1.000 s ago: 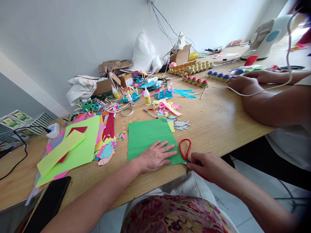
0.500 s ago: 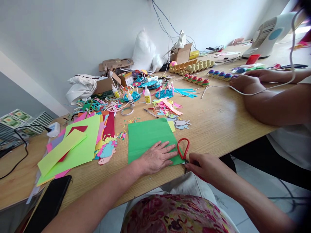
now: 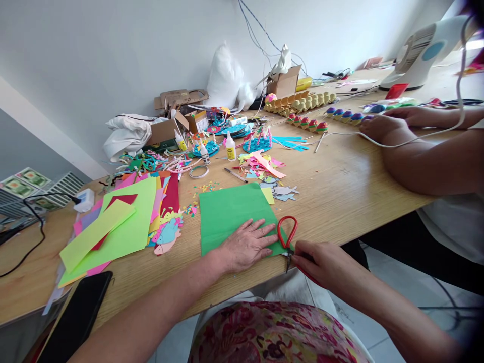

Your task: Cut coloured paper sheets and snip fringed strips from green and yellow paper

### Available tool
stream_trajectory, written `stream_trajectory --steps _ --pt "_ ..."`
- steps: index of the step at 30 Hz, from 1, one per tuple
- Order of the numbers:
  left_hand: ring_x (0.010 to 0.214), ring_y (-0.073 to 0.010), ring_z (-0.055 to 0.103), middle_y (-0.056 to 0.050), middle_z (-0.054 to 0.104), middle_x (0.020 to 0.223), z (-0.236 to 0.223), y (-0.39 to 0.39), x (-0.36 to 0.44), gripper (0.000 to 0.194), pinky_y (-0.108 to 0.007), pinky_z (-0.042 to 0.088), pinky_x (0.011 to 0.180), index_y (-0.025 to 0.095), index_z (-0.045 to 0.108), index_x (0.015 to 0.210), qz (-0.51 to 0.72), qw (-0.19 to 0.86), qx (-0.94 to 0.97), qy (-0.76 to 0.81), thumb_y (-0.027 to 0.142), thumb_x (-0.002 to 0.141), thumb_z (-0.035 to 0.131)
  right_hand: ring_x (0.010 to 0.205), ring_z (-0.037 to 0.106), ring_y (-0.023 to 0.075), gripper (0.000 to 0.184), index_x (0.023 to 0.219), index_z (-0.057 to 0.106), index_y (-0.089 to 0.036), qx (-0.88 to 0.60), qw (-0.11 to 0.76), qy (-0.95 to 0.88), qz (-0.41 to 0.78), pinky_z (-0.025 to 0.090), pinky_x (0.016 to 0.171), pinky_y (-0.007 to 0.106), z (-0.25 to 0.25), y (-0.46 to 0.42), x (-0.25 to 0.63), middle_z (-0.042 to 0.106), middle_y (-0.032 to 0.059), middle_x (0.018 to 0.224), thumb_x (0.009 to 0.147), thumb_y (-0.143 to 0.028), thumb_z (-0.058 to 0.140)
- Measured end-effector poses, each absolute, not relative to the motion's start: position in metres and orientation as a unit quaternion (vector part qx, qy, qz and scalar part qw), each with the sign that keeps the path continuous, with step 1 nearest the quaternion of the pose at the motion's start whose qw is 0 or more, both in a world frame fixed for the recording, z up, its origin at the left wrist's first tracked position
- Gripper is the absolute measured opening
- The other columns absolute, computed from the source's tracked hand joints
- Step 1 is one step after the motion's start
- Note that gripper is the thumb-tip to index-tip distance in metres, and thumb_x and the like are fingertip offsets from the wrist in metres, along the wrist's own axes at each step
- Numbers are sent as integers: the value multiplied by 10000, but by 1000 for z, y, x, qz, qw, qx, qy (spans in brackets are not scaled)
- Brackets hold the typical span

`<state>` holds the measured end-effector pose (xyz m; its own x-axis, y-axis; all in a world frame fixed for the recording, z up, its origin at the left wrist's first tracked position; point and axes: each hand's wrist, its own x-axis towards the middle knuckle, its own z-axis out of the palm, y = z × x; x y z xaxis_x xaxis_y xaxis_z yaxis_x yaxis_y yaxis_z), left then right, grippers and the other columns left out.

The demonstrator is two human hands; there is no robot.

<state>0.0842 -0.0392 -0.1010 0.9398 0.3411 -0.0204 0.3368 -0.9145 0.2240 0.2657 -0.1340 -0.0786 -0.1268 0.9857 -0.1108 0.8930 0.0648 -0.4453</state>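
A sheet of green paper (image 3: 230, 212) lies flat on the table at its front edge. My left hand (image 3: 247, 245) rests palm down on the sheet's lower right part, fingers spread. My right hand (image 3: 317, 259) is closed on red-handled scissors (image 3: 288, 233) beside the sheet's lower right corner. One handle loop stands out over the table, and the other is mostly covered by my fingers. The dark blades, partly hidden, point down at the table edge. A piece of yellow paper (image 3: 268, 195) shows from under the green sheet's right side.
Left of the sheet lie stacked coloured papers (image 3: 132, 217), fish cutouts (image 3: 167, 235) and a phone (image 3: 81, 307). Glue bottles (image 3: 230, 148), a tape roll (image 3: 198, 172), a pen (image 3: 235, 175) and paper scraps (image 3: 260, 164) lie behind it. Another person's arms (image 3: 412, 156) rest at the right.
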Motion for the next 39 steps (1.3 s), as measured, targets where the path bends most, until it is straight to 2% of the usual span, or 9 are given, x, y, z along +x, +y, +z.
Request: stream_trajectory --steps 3,9,13,20,39 --pt "1289 -230 215 -38 295 1398 -102 -39 85 390 -441 189 1039 248 375 1263 13 118 977 175 337 887 324 523 528 130 178 670 573 -196 -636 114 -725 237 335 488 207 -76 -138 269 616 11 600 770 -178 426" --pt "1265 -172 268 -69 401 1329 -100 -28 73 329 -357 228 1043 179 465 1179 42 122 982 141 200 874 343 551 546 138 200 726 604 -204 -626 108 -728 256 360 511 212 -74 -141 275 631 11 633 791 -201 415" --pt "1259 -205 282 -33 404 1336 -99 -25 62 357 -418 221 1033 221 427 1228 16 111 984 141 248 885 333 570 549 134 205 748 612 -206 -612 140 -732 264 374 532 213 -76 -140 274 636 9 659 807 -208 415" --pt "1282 -195 239 -14 362 1363 -101 -27 61 381 -410 195 1039 242 395 1261 12 123 981 153 274 892 307 597 542 130 214 754 594 -187 -581 195 -744 264 387 557 222 -87 -144 273 632 31 691 836 -210 397" --pt "1283 -209 233 -31 350 1370 -102 -33 63 388 -426 204 1032 241 391 1264 16 121 978 169 271 890 295 572 544 120 203 764 602 -192 -574 213 -732 299 400 539 212 -87 -146 265 642 20 677 826 -205 410"
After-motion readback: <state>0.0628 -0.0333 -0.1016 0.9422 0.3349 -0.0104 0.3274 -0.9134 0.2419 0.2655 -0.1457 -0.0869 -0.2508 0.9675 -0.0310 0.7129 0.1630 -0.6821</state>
